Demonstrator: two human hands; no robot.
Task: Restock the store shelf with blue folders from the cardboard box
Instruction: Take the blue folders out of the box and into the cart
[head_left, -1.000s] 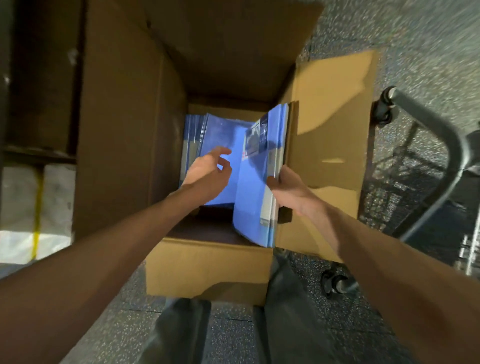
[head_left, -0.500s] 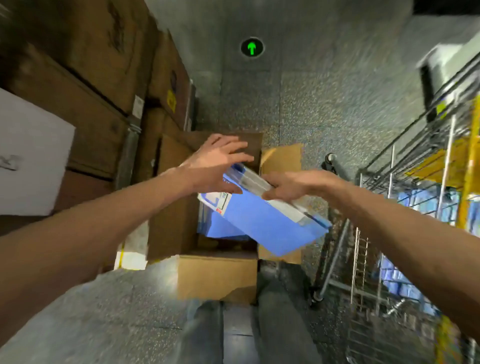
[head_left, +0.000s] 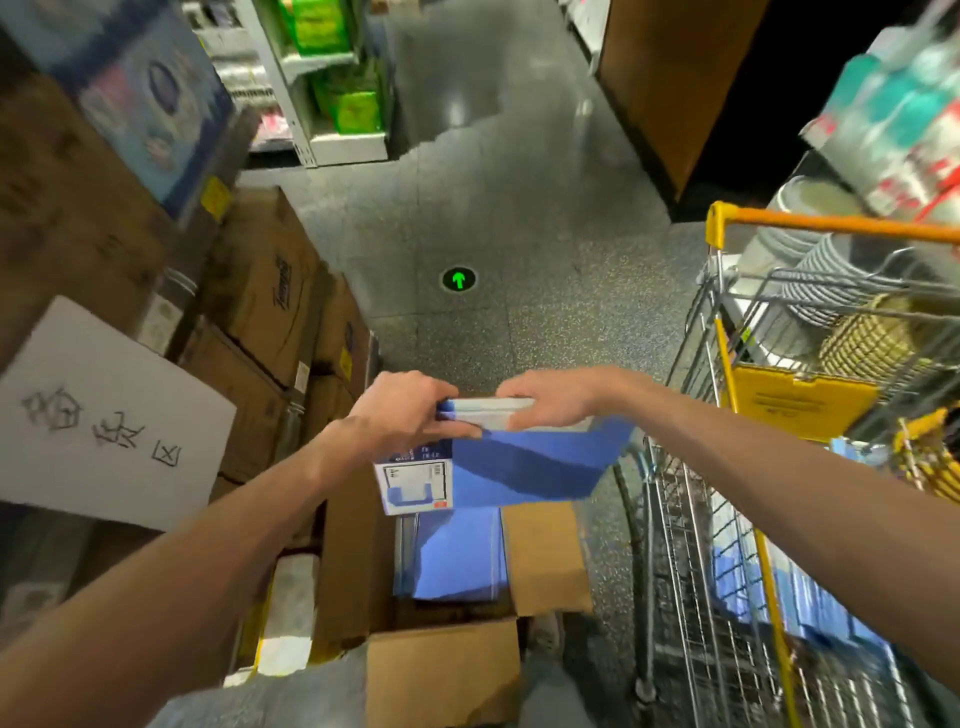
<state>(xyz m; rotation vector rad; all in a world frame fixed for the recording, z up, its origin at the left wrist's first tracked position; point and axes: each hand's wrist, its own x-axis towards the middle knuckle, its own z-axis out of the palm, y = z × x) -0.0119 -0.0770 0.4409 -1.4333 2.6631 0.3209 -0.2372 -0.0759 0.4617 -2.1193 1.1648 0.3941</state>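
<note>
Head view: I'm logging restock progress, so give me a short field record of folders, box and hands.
held item: blue folder stack, lifted above the box
left hand: grips the stack's top edge, left end
right hand: grips the top edge, right end
cardboard box: open, on the floor
spare folders: blue, upright inside the box
shopping cart: wire, at right

Holds a stack of blue folders (head_left: 524, 467) by its top edge in left hand (head_left: 410, 410) and right hand (head_left: 550, 401), white label at its lower left corner, above the open cardboard box (head_left: 441, 673) with more folders (head_left: 452, 564) inside.
</note>
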